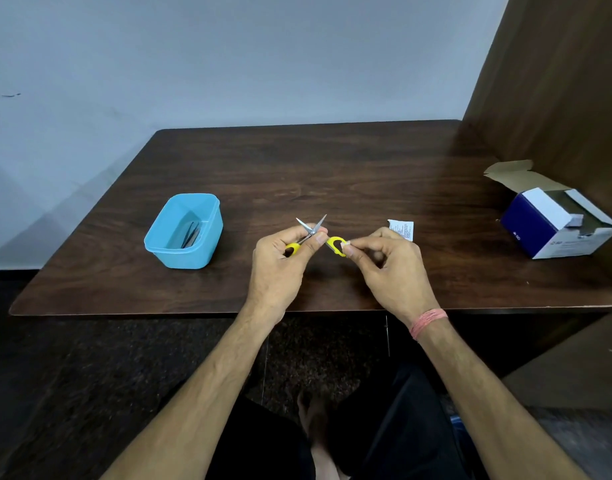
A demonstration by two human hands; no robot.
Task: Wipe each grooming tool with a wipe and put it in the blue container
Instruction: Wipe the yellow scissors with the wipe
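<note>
My left grip holds one yellow handle of the scissors, my right grip pinches the other, blades spread above the surface. Wiping step, I judge; next needs closing them (carefully) toward the blue container.

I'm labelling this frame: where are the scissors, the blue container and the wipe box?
scissors (311,230): head view, on the blade pivot.
blue container (207,233): head view, on its right wall.
wipe box (529,226): head view, on its blue side.
</note>
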